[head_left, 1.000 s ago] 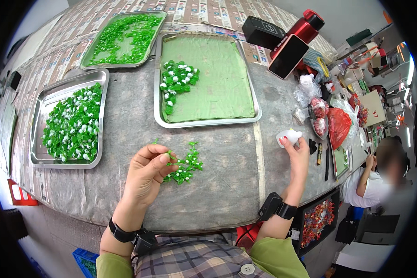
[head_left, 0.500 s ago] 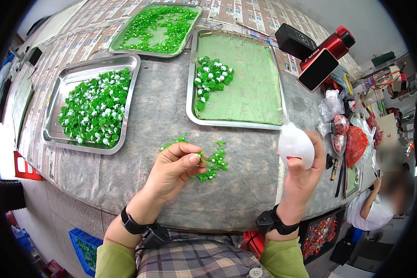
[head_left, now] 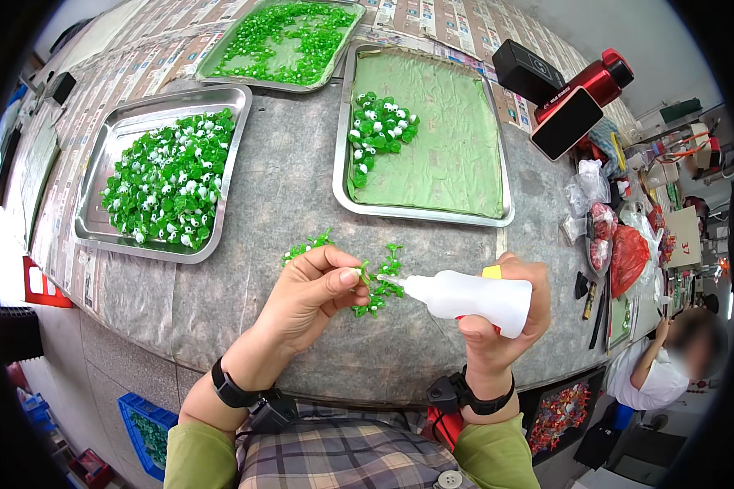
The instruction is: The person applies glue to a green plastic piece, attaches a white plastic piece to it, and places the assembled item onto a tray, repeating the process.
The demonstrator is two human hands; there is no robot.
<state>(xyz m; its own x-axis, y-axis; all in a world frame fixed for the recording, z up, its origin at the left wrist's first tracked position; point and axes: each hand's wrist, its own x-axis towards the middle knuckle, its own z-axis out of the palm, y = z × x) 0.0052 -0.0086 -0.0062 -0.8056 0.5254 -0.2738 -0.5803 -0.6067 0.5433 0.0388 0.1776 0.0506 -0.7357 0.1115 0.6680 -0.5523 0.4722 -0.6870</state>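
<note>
Between thumb and fingers, my left hand [head_left: 322, 285] pinches a small green plastic piece [head_left: 364, 273]. My right hand [head_left: 510, 314] grips a white squeeze bottle [head_left: 469, 298], tilted so its thin nozzle points left. The nozzle tip is right at the green piece; whether they touch I cannot tell. Under and beyond my left hand, loose green pieces [head_left: 390, 265] lie on the grey table cover. A tray lined with green cloth [head_left: 444, 155] stands beyond, with green pieces bearing white eye-like beads [head_left: 379, 126] at its left side.
At the left a metal tray [head_left: 98, 213] holds a heap of green-and-white pieces. Another tray [head_left: 357, 12] of green pieces stands at the back. To the right are a phone [head_left: 564, 122], a red bottle [head_left: 587, 85], a black box [head_left: 526, 69] and plastic bags [head_left: 628, 261]. A person [head_left: 648, 375] sits far right.
My right hand has tipped the squeeze bottle from upright to nearly level and brought its nozzle left to the green piece. My left hand keeps its pinch, almost unmoved.
</note>
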